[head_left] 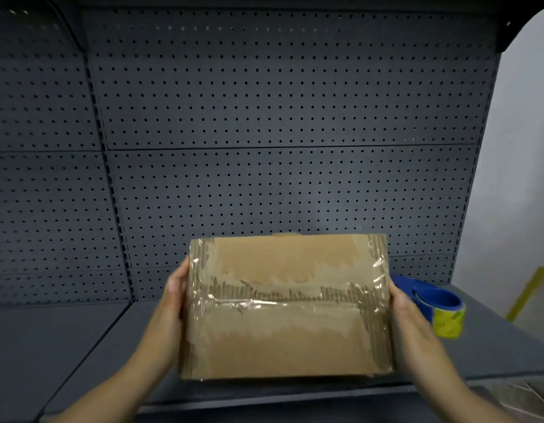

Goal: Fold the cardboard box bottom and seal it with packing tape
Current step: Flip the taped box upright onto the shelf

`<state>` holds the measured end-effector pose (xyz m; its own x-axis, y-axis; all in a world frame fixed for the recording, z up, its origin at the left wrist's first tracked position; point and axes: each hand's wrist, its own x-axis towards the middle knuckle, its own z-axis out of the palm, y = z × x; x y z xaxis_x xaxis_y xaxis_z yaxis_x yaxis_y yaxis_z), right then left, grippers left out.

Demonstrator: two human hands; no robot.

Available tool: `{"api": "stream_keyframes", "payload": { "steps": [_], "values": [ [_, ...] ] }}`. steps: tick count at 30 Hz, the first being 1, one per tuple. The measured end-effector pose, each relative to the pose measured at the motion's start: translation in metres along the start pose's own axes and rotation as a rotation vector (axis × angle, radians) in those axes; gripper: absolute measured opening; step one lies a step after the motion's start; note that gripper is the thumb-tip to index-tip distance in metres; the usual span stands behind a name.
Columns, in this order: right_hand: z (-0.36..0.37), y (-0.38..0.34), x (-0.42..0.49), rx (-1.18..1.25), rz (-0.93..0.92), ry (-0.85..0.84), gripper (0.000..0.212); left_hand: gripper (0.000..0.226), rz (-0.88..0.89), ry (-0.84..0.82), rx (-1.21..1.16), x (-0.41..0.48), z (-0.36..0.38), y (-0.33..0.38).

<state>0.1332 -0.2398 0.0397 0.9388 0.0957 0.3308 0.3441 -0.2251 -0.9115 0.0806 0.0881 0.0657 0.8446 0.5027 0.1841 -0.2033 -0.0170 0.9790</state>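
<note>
A brown cardboard box [287,334] is held over the grey shelf, its flapped face turned up toward me. Clear tape runs along the middle seam and down both short ends, and torn patches show the corrugated layer. My left hand [173,293] presses flat against the box's left side. My right hand [401,303] presses against its right side. A blue tape dispenser [433,296] with a yellow-labelled roll stands on the shelf just right of the box, behind my right hand.
The grey metal shelf [81,346] stretches left and right under the box. A dark pegboard wall [264,132] rises right behind it. A yellow strip [528,293] leans at the far right by a pale wall.
</note>
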Motion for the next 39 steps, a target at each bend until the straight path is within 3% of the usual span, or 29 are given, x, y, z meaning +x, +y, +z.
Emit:
{"api": "stream_keyframes", "payload": {
  "steps": [2, 4, 6, 10, 14, 17, 26, 29, 33, 35, 37, 39],
  "values": [
    [-0.017, 0.002, 0.000, 0.148, 0.138, 0.009, 0.081, 0.031, -0.015, 0.023, -0.054, -0.022, 0.004, 0.005],
    [-0.035, -0.005, 0.012, 0.314, 0.374, -0.018, 0.081, 0.049, 0.017, 0.019, -0.114, -0.035, 0.002, 0.002],
    [-0.050, -0.018, 0.024, 0.265, 0.518, -0.118, 0.081, 0.057, -0.067, 0.104, -0.158, -0.031, -0.003, 0.003],
    [-0.052, -0.041, 0.041, 0.093, 0.616, -0.285, 0.076, 0.048, -0.361, -0.010, -0.019, -0.014, -0.004, 0.012],
    [-0.033, -0.053, 0.050, 0.112, 0.604, -0.269, 0.062, 0.073, -0.496, -0.210, 0.148, 0.004, 0.001, 0.024],
    [-0.023, -0.055, 0.050, 0.113, 0.563, -0.258, 0.058, 0.063, -0.415, -0.278, 0.219, 0.003, 0.012, 0.037],
    [-0.024, -0.081, 0.035, -0.031, 0.034, -0.110, 0.040, 0.040, 0.081, -0.021, 0.233, -0.027, 0.009, 0.034],
    [-0.018, -0.073, 0.039, -0.211, -0.074, -0.021, 0.043, 0.037, 0.231, 0.031, 0.336, -0.031, 0.008, 0.024],
    [0.000, -0.042, 0.046, -0.388, -0.025, 0.005, 0.032, 0.044, 0.314, 0.037, 0.392, -0.027, 0.008, -0.015],
    [0.013, -0.027, 0.044, -0.253, 0.091, 0.018, 0.040, 0.046, 0.295, 0.046, 0.387, -0.028, 0.009, -0.034],
    [0.031, -0.012, 0.039, -0.046, 0.196, 0.145, 0.053, 0.049, 0.288, 0.043, 0.376, -0.031, 0.014, -0.048],
    [0.049, 0.003, 0.037, -0.024, 0.212, 0.355, 0.064, 0.048, 0.264, 0.036, 0.333, -0.033, 0.020, -0.056]
  ]
}}
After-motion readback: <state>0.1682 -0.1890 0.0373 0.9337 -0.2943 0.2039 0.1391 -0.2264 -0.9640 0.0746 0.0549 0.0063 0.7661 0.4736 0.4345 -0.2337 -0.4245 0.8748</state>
